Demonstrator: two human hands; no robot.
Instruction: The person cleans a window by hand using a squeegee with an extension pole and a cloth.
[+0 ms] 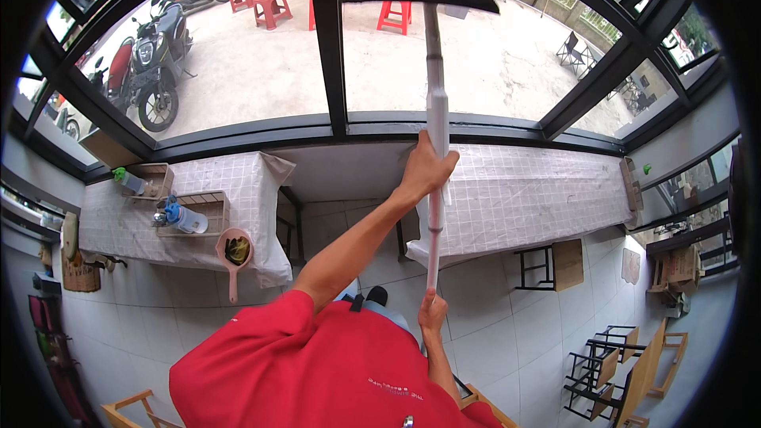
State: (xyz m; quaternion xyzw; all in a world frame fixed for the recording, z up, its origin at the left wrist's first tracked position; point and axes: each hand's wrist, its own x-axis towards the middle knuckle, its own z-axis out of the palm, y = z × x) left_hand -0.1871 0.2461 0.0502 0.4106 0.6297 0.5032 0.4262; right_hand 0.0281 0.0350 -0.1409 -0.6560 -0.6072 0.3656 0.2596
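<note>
A long-handled window squeegee (pixel 436 101) stands upright before me, its dark wide head at the top, over the glass pane right of the black window mullion (pixel 330 41). My left hand (pixel 427 163) grips the pale middle of the pole, at about the height of the window sill. Lower down, near my body, my right hand (pixel 433 310) is closed round the lower end of the same pole. Whether the blade touches the glass I cannot tell.
Tables with white checked cloths stand left (pixel 196 190) and right (pixel 523 190) under the window. The left one bears wire baskets (pixel 223 205), bottles and a pink pan (pixel 242 235). A stool (pixel 568 266) stands by the right table; stacked furniture (pixel 639 374) lies lower right.
</note>
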